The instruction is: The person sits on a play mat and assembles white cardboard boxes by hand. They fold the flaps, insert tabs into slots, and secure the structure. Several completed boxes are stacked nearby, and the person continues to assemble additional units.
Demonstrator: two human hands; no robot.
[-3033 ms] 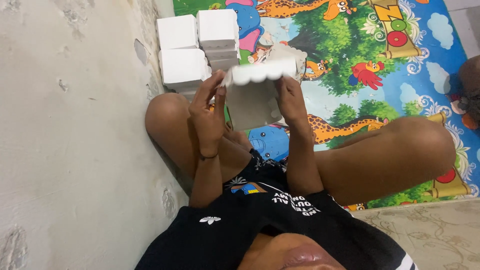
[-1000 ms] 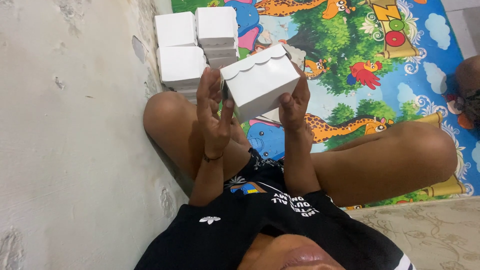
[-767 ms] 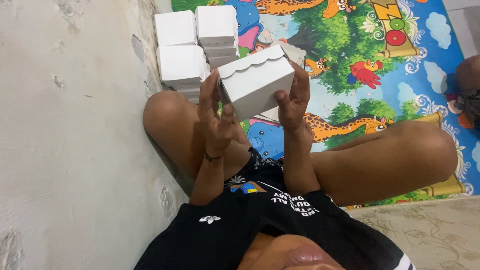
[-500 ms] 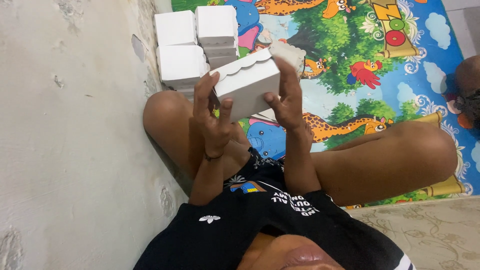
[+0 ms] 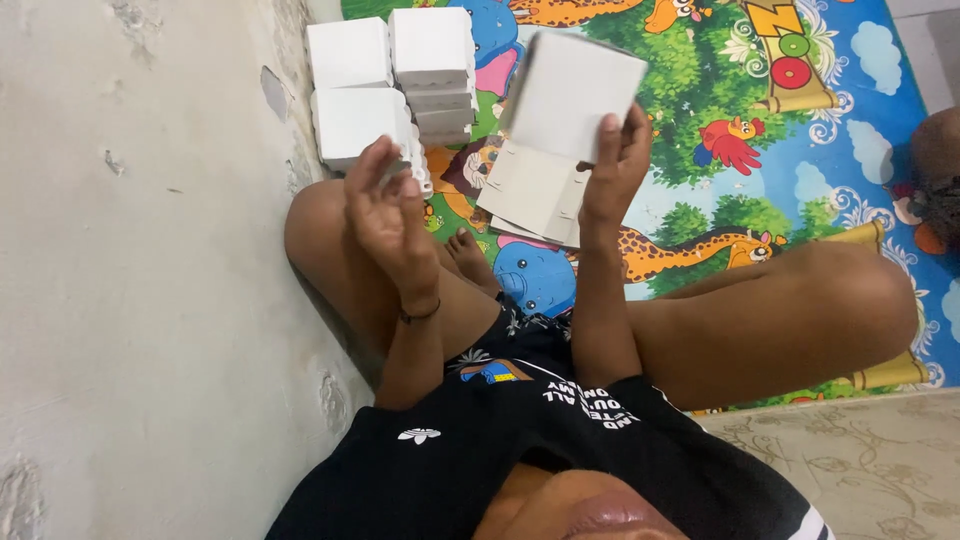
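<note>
My right hand [image 5: 615, 165] is raised in front of me and grips a folded white cardboard box [image 5: 580, 92] by its lower edge, with a plain flat face turned toward the camera. To its left my left hand [image 5: 390, 215] is up with spread fingers, holds nothing and is apart from the box. A dark band circles that wrist. Under the held box, a small pile of flat white box blanks [image 5: 533, 190] lies on the colourful play mat [image 5: 760, 120].
Several finished white boxes [image 5: 392, 75] are stacked on the mat against the grey wall [image 5: 130, 250] at the left. My crossed bare legs [image 5: 760, 320] fill the middle. A patterned floor [image 5: 860, 470] shows at the lower right, and part of another person [image 5: 938, 170] at the right edge.
Both hands held the box before. My left hand has let go and dropped back, while my right hand has carried the box up and away, turning its flat face toward me.
</note>
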